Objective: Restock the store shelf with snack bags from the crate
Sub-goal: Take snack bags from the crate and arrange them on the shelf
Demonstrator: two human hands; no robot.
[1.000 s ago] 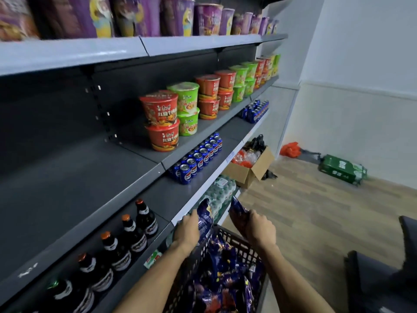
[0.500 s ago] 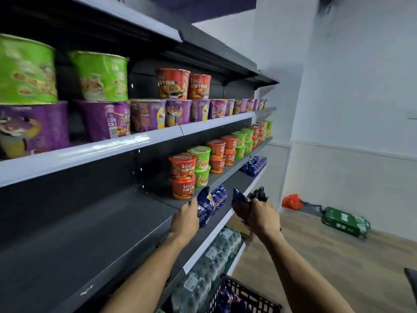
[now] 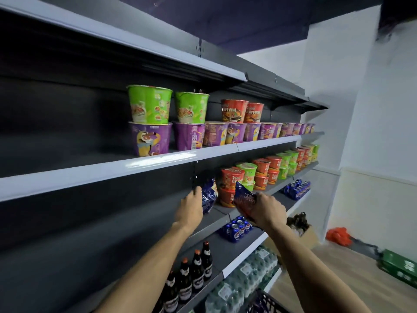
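Both arms reach up toward the shelf (image 3: 158, 222), a dark grey ledge whose near part is bare. The left hand (image 3: 191, 207) is closed around a blue snack bag (image 3: 209, 195), holding it upright just above the shelf, beside the red noodle cups (image 3: 232, 177); whether the bag touches the shelf cannot be told. The right hand (image 3: 264, 207) grips a second bag (image 3: 244, 197), blue at the top with a red face, tilted and held in the air in front of the cups, apart from the first bag. The cups stand in stacks of two and run back along the same shelf in red and green. One shelf higher, purple cups (image 3: 150, 140) form a row with green cups (image 3: 149, 103) and red ones on top. Below the hands, blue cans (image 3: 235, 228) sit in a block on the next shelf, dark bottles (image 3: 196, 272) with orange caps stand in a line nearer the camera, and packs of water bottles (image 3: 243, 276) fill the lowest level. The black crate (image 3: 264, 303) shows only its rim at the bottom edge; its contents are out of view. On the floor to the right lie a cardboard box (image 3: 304, 236), an orange bag (image 3: 338, 236) and a green carton (image 3: 399, 267).
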